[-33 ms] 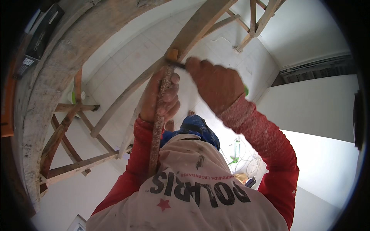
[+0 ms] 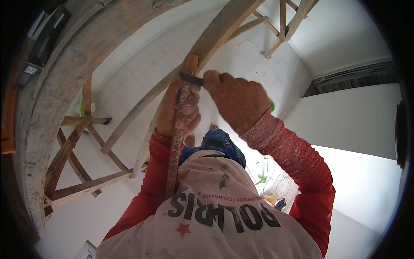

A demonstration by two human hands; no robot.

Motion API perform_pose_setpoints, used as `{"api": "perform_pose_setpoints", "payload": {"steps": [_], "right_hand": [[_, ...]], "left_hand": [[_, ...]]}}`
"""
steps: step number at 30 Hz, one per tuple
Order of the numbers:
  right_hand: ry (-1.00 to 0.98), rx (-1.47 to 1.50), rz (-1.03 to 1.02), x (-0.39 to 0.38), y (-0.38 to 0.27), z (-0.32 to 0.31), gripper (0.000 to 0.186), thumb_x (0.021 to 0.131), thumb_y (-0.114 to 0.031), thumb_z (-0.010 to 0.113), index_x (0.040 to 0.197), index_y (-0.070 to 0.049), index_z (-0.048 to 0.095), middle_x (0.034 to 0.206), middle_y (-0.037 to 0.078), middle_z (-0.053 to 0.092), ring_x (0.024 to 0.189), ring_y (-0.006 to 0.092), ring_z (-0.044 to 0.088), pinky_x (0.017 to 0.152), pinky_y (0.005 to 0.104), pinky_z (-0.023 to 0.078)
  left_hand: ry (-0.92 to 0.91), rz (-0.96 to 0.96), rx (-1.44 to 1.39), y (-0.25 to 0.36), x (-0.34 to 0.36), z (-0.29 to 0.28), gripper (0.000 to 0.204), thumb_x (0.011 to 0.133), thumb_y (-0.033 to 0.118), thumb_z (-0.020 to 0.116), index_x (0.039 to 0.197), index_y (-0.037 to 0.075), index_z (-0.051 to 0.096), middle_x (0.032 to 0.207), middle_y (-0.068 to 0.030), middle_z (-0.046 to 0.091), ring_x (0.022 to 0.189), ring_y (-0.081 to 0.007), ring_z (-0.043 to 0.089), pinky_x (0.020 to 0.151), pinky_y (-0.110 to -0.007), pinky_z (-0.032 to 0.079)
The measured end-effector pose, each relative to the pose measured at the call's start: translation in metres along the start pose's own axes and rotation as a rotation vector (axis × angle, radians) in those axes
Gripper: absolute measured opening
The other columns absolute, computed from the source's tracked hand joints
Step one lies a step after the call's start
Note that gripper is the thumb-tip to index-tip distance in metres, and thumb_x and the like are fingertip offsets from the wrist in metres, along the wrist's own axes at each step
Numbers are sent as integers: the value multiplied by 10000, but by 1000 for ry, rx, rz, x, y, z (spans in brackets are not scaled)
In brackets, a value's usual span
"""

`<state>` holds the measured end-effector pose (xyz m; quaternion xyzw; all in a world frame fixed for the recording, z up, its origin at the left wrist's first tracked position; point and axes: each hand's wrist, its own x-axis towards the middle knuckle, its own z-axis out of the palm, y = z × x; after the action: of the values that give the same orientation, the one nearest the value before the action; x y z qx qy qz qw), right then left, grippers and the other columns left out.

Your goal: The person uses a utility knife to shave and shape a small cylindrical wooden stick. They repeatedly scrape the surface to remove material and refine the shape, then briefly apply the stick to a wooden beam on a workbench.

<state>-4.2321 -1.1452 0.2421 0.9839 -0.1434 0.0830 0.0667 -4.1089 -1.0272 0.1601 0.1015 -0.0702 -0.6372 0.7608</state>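
My left hand (image 2: 187,113) is closed around a long narrow wooden stick (image 2: 174,151) crusted with pale speckles. The stick slants upward from my chest, and its top end shows bare orange-brown wood. In my right hand (image 2: 239,100) is a dark flat blade (image 2: 192,79), gripped by one end. This blade lies across the stick just below the bare tip, close above my left fingers. Pale dust covers my right sleeve and wrist.
A thick worn plank (image 2: 56,90) runs along the left, with a black box (image 2: 45,41) on it. Wooden trestle legs (image 2: 79,144) stand below, and a curved beam (image 2: 215,34) crosses ahead. A green caulking gun (image 2: 263,172) and loose cable (image 2: 282,183) lie on the floor.
My right hand and the blade have moved slightly down the stick toward me, baring more of the orange-brown tip. The left hand and the stick stay in place.
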Motion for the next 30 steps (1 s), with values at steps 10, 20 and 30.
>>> {"api": "perform_pose_setpoints", "payload": {"steps": [10,20,30], "right_hand": [[20,2,54,15,20,17,180,950,-183,593,1076,-72,527,767,82,661,637,235,709,484,359,550],[173,425,301,8,65,24,153,993,-193,539,1100,-84,542,838,155,674,775,373,700,638,471,541],[-137,1517,807,-108,83,149,247,1022,-332,575,991,-87,571,650,-18,517,503,71,449,449,261,373]], "left_hand": [[-54,-26,-31,4,7,-7,432,1095,424,325,1029,67,559,568,16,555,298,-81,430,269,-233,340],[33,5,111,-13,2,45,527,1094,452,323,1209,-31,501,634,-55,610,330,-109,474,301,-242,376],[72,171,735,-59,3,148,461,1023,371,564,1234,-38,553,645,-51,550,460,-83,475,407,-219,376]]}}
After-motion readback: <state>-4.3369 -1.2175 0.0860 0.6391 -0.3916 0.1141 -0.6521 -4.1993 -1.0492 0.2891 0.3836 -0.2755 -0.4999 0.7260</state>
